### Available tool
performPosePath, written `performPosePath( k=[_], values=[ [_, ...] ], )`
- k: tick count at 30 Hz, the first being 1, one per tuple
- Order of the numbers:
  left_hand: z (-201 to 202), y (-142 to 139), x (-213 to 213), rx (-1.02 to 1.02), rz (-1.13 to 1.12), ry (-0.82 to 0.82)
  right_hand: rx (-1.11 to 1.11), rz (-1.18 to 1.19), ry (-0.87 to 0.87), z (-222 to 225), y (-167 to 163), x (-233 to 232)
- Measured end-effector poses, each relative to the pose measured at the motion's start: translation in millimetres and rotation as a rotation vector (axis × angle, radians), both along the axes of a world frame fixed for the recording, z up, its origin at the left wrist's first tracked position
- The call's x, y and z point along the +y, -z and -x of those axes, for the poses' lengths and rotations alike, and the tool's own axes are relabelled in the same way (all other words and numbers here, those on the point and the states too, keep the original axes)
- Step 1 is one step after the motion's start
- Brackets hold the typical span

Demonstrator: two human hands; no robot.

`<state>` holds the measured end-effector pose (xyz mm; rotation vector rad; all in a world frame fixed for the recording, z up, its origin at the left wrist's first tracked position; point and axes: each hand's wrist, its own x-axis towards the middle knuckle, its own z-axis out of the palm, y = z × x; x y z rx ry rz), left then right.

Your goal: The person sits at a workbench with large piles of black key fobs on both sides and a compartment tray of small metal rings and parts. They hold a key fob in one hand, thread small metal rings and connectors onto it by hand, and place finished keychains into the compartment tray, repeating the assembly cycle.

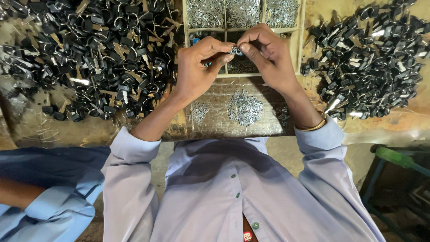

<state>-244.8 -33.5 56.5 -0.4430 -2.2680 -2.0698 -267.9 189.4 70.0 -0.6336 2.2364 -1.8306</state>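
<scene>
My left hand point(199, 67) and my right hand point(268, 56) meet over a wooden divided tray point(301, 27). Together they pinch a small grey metal part point(236, 51) between thumbs and fingertips. The tray's far compartments hold several small silver pieces point(242, 12); a darker compartment point(239, 66) lies under my hands. Below my hands, a worn wooden board point(215, 125) carries a small heap of silver pieces point(244, 107) and a smaller scatter point(198, 112) to its left.
Large piles of black-headed keys on rings lie at the left point(98, 54) and right point(371, 62) of the bench. Another person's blue sleeve and forearm point(45, 197) sit at bottom left. A green-handled tool point(396, 157) lies at lower right.
</scene>
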Motion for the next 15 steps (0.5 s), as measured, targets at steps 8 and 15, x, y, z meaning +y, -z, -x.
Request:
performPosePath(
  k=[8,15],
  values=[
    [-0.1,2.6,-1.4,0.016,0.016,-0.009,0.048,-0.083,0.011,-0.6,-12.6,-8.8],
    [-1.1,-3.5,0.1,-0.017,-0.002,-0.014,0.271,-0.548,0.173,5.4,-21.4,1.4]
  ],
)
